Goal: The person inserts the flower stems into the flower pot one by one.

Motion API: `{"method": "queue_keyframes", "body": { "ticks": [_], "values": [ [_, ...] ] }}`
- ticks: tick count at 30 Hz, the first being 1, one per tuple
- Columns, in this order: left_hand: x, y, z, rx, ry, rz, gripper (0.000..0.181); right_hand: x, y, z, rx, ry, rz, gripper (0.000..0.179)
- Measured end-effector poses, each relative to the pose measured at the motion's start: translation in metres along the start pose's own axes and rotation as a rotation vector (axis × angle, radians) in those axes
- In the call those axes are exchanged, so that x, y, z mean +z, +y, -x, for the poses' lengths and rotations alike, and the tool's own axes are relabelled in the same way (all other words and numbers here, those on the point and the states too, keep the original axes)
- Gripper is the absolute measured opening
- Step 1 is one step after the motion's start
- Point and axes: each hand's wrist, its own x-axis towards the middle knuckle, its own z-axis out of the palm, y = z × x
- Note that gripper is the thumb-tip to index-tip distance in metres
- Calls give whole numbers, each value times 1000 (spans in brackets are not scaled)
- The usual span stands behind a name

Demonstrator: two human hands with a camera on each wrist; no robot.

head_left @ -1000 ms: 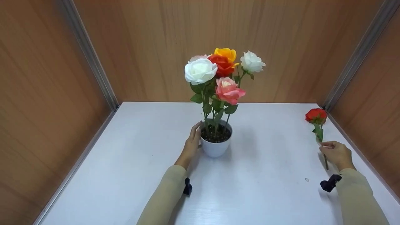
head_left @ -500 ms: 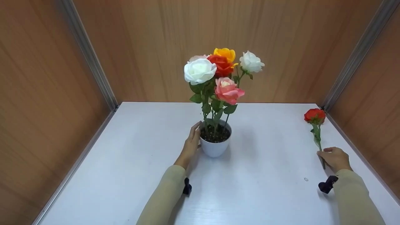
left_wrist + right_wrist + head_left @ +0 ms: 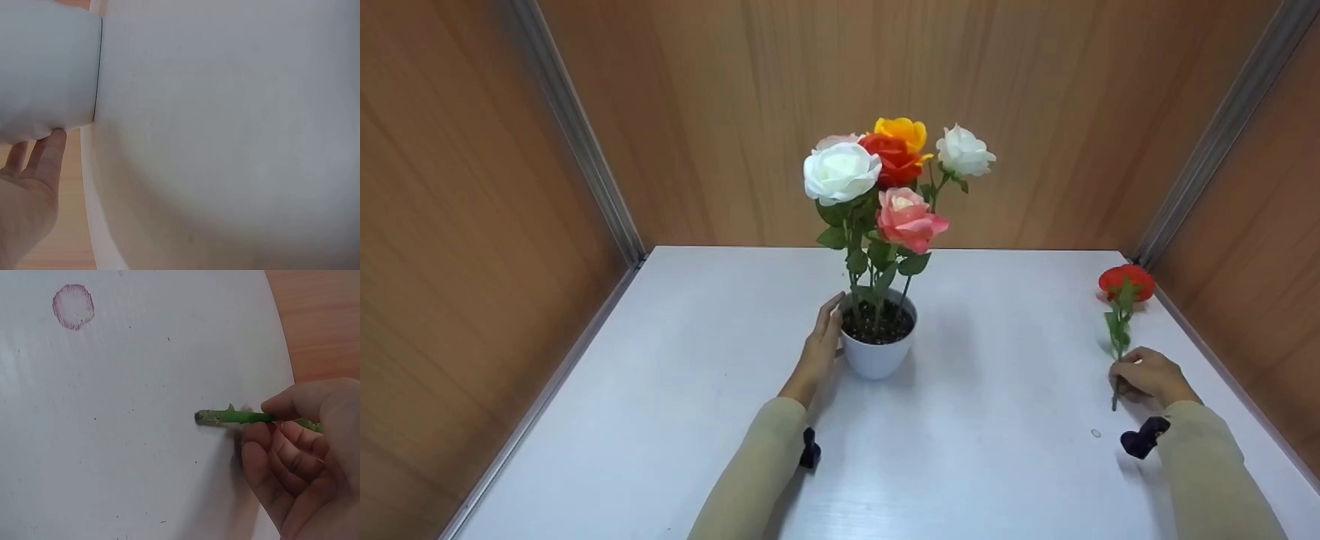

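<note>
A white flowerpot (image 3: 877, 360) full of dark soil stands upright mid-table, holding several roses: white (image 3: 841, 173), red (image 3: 892, 159), yellow, pink (image 3: 911, 219) and another white one (image 3: 964, 151) leaning right. My left hand (image 3: 814, 349) rests against the pot's left side; in the left wrist view its extended fingertips touch the wall of the pot (image 3: 48, 67). At the right, my right hand (image 3: 1151, 375) pinches the lower stem of a single red rose (image 3: 1125, 283), whose head points away from me. The right wrist view shows the cut stem end (image 3: 211, 417) jutting past the thumb and fingers.
The white table (image 3: 675, 390) is bounded by wooden panels at the back (image 3: 720, 120), left (image 3: 457, 247) and right. Grey metal strips line the corners. A small faint ring mark (image 3: 73, 306) is on the tabletop near my right hand.
My right hand has slid down the red rose's stem, nearer its end, and moved slightly left. The rose has turned, its stem end swinging left. My left hand and the pot stay put.
</note>
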Motion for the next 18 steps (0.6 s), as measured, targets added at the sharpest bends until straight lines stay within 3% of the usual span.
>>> {"method": "queue_keyframes", "body": {
  "ticks": [4, 11, 18],
  "values": [
    [1, 0, 0, 2, 9, -4, 53, 2, -5, -1, -52, -15, -24, 27],
    [0, -2, -1, 18, 16, -19, 56, 13, -21, -1, -140, -34, -113, 42],
    [1, -3, -2, 11, 16, -12, 55, 26, -39, -1, -195, -48, -142, 43]
  ]
}}
